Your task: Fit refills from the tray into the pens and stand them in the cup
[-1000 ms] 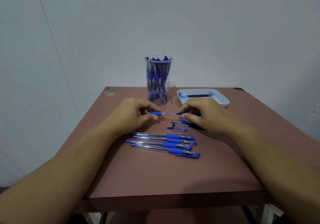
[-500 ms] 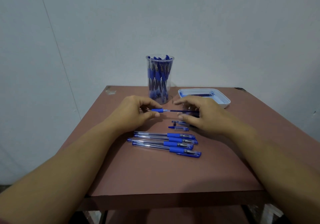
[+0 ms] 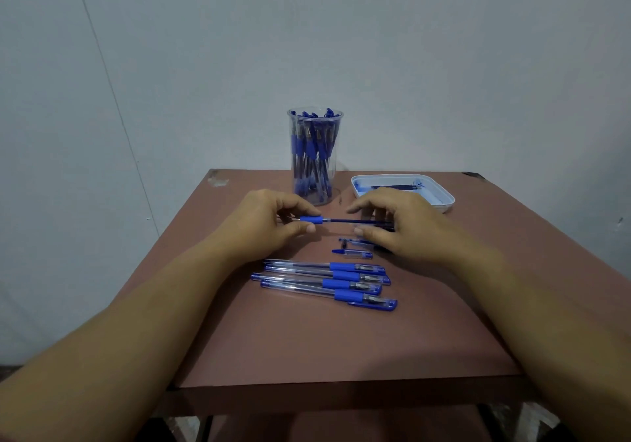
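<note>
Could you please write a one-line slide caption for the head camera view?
Left hand pinches a pen's blue grip while right hand holds the refill; cup and tray stand behind.

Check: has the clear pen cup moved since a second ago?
No. The cup sits at the same spot near the table's far edge, just left of the white tray.

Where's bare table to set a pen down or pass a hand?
Widest: table between the row of pens and the near edge. Smaller: far-left corner beside the cup. Crowded: the middle, where the left hand and right hand hold pen and refill by the loose caps.
</note>
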